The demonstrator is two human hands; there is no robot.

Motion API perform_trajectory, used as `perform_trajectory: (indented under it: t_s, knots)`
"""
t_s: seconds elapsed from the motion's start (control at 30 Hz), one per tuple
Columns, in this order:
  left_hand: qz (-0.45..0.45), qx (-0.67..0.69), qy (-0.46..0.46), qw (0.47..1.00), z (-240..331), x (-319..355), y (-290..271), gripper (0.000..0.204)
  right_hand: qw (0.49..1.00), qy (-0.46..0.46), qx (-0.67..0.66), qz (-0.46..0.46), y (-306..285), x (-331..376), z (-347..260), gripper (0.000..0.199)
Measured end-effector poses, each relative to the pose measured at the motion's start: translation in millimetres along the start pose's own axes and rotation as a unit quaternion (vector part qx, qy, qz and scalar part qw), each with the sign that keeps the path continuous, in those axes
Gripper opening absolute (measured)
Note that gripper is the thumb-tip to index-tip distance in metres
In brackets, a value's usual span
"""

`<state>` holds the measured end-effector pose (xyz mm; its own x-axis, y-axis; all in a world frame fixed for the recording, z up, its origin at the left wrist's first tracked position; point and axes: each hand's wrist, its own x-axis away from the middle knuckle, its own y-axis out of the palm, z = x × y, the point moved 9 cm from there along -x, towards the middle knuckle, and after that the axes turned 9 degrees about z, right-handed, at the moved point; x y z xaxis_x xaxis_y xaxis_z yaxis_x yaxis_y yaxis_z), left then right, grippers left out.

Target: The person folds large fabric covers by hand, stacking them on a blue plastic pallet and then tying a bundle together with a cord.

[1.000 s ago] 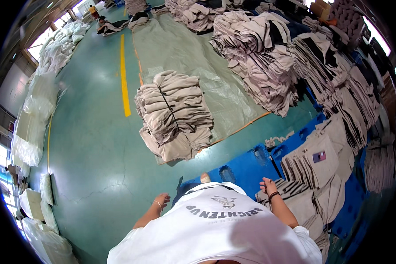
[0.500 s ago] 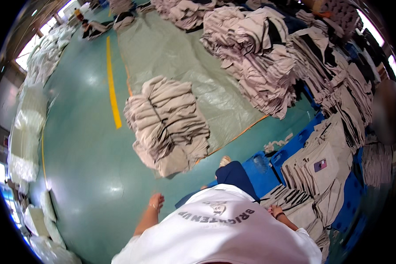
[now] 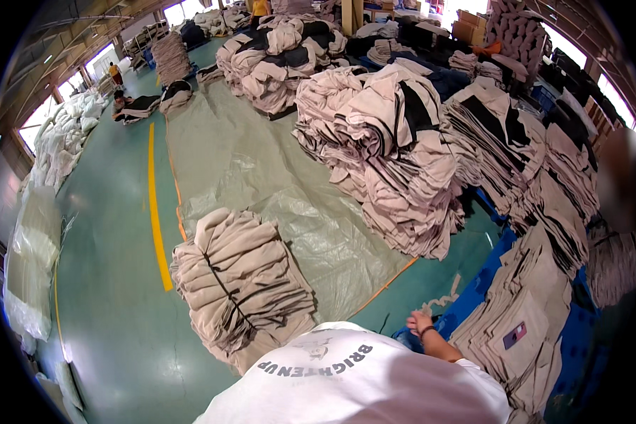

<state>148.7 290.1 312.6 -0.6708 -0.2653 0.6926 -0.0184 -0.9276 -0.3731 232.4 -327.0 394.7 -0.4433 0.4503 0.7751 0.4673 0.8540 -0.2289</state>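
Note:
My right hand, with a dark band at the wrist, hangs just beyond my white shirt on the right side. Its fingers look curled in; a thin dark strip shows close by, but whether it is in the hand I cannot make out. The hand is nearest to some pale fabric scraps and a blue pallet. Ahead of me on the left, a stack of folded beige fabric pieces, bound with a dark cord, lies at the edge of a plastic sheet. My left hand is out of view.
Large heaps of beige and black fabric stand beyond the sheet. More stacks run along the right on blue pallets, one bearing a small dark card. Plastic-wrapped bundles line the left. People are far off, one bending over fabric.
The view has tilted up and shows more of the far hall. The bound stack is now closer to my body. My right hand has moved forward, and my left hand has left the view.

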Motion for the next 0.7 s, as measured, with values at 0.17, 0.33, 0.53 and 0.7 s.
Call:
perform_trajectory:
  t_s: [0.17, 0.33, 0.53, 0.7]
  knots:
    - [-0.015, 0.216, 0.090, 0.972, 191, -16, 2, 0.012, 0.980, -0.112, 0.116, -0.114, 110, -56, -94, 0.031]
    - [0.117, 0.218, -0.114, 0.962, 209, -9, -11, 0.019, 0.991, -0.057, -0.011, -0.120, 159, -90, -111, 0.032]
    - [0.065, 0.067, -0.198, 0.976, 173, -90, 7, 0.021, 0.962, -0.104, 0.233, -0.100, 121, -73, -107, 0.029]
    - [0.019, 0.046, -0.155, 0.987, 266, -199, 44, 0.023, 0.945, -0.074, 0.317, -0.018, 62, -109, -121, 0.023]
